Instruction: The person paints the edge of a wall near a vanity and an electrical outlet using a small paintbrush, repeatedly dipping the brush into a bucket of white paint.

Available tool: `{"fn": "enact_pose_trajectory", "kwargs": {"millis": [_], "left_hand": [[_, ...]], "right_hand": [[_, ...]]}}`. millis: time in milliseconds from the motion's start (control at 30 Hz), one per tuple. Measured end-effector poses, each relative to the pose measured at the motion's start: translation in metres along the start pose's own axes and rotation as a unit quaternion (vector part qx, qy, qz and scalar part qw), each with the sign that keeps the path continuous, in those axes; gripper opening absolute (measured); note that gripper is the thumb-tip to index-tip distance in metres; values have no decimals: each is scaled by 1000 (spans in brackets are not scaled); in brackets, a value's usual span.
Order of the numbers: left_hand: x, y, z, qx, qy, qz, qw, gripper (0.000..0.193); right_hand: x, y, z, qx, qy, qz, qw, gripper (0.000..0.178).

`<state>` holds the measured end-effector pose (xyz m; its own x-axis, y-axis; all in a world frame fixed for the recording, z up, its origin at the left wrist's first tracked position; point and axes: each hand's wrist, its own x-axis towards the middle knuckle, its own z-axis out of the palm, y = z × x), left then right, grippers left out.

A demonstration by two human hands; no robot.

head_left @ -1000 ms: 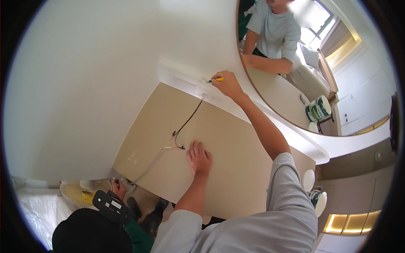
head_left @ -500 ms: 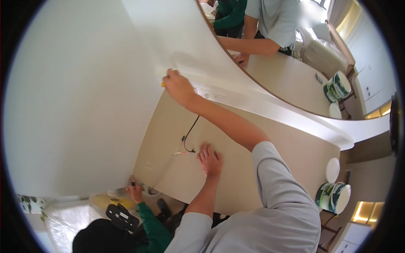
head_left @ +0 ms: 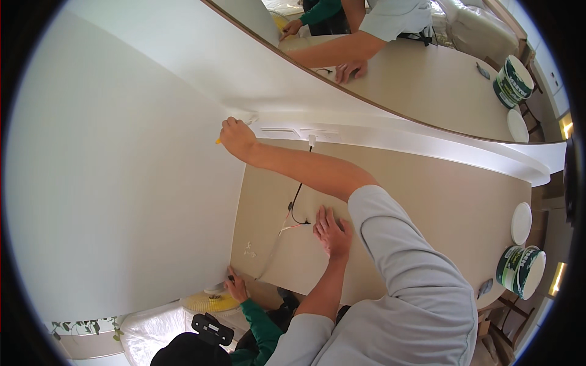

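Note:
My right hand (head_left: 237, 139) is closed around a slim paintbrush with a yellow handle end (head_left: 218, 141). Its pale tip (head_left: 253, 118) points at the inner corner, where the white side wall (head_left: 140, 177) meets the white back ledge. Whether the tip touches the surface is hard to make out. My left hand (head_left: 331, 235) rests on the beige tabletop (head_left: 421, 201), fingers spread and holding nothing. Just left of its fingertips lies a thin black cable (head_left: 297, 195) with loose red and white wire ends (head_left: 292, 226). The cable runs up under my right forearm to a white plug (head_left: 312, 140).
A large mirror (head_left: 415, 85) curves above the ledge. At the right stand a green and white bucket (head_left: 520, 271) and a round white lid (head_left: 521, 223). A co-worker's hand (head_left: 235, 287), in a green sleeve, touches the tabletop's near left corner. A socket strip (head_left: 279, 132) sits on the ledge.
My view has shifted, so the table appears farther right. My right hand has turned, and the brush tip now shows at the wall corner. My left hand stays on the table.

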<state>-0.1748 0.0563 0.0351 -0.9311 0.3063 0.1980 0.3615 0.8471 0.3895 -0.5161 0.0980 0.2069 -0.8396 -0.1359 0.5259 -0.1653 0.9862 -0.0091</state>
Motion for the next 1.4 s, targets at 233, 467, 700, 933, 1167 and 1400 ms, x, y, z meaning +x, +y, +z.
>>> {"fn": "enact_pose_trajectory", "kwargs": {"millis": [233,467,700,933,1167,1400], "left_hand": [[1,2,-3,3,1,11,1000,51],[2,3,-5,-8,21,22,1000,51],[0,1,3,4,11,12,1000,51],[-1,5,0,-6,18,16,1000,51],[-3,4,-1,11,34,33,999,49],[-3,6,-1,0,24,28,999,48]], "right_hand": [[8,3,-10,-9,-97,29,995,15],[12,22,-13,73,-94,-26,993,21],[-5,30,-23,73,-96,48,992,22],[-40,53,-44,93,-87,86,988,23],[-100,89,-81,89,-65,116,987,23],[-179,132,-132,85,-67,177,978,16]]}}
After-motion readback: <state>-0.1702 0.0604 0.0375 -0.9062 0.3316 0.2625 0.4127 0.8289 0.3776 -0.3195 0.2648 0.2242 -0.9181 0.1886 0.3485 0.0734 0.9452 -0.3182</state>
